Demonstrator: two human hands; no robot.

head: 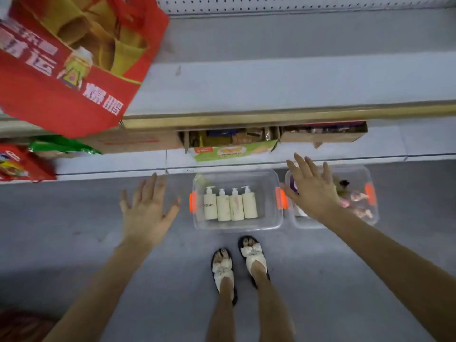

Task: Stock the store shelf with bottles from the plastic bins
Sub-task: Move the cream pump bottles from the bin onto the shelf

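Note:
A clear plastic bin (271, 219) with orange latches sits on the floor in front of my feet. Several cream pump bottles (230, 204) lie side by side in it. A second clear bin (371, 213) stands to its right, holding pinkish items and something purple, partly hidden by my arm. My left hand (148, 211) hovers flat with fingers spread, left of the first bin, holding nothing. My right hand (312, 187) is spread open above the second bin's left part, also holding nothing. The grey store shelf (283, 82) runs across above the bins.
A red shopping bag (69, 70) stands on the shelf at the left. Cardboard boxes of goods (246, 141) fill the lower shelf behind the bins. Red and green packets (32, 156) lie at the lower left shelf. My sandalled feet (240, 265) stand just before the first bin.

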